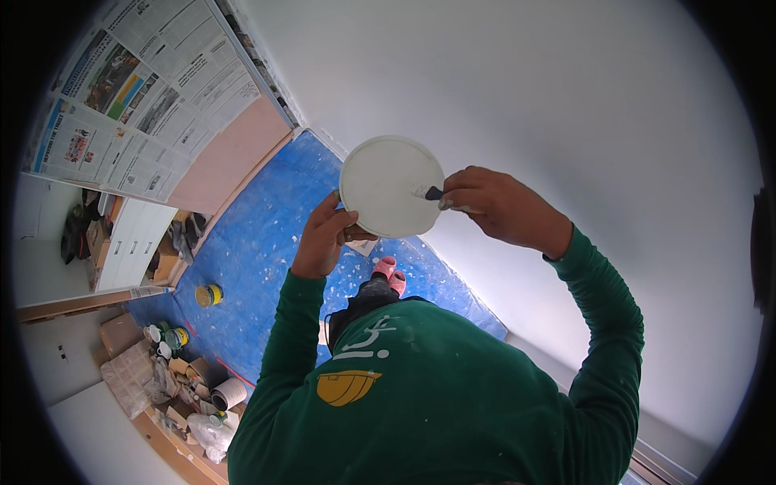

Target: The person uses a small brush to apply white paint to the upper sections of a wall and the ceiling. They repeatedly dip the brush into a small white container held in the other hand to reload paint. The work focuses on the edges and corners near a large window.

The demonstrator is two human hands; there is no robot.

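Green sweater (461,388), cut off below; left fingers (343,221) grip a pale disc (386,182), right fingers (466,199) a half-hidden dark tool (433,193).

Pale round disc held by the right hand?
No, the left hand grips the disc by its rim; the right hand holds a dark tool.

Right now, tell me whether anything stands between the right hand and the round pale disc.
Nothing visible blocks the way: only the small dark tool held in the right hand comes between, its tip over the face of the round pale disc. The left hand grips the lower-left edge, away from the tool.
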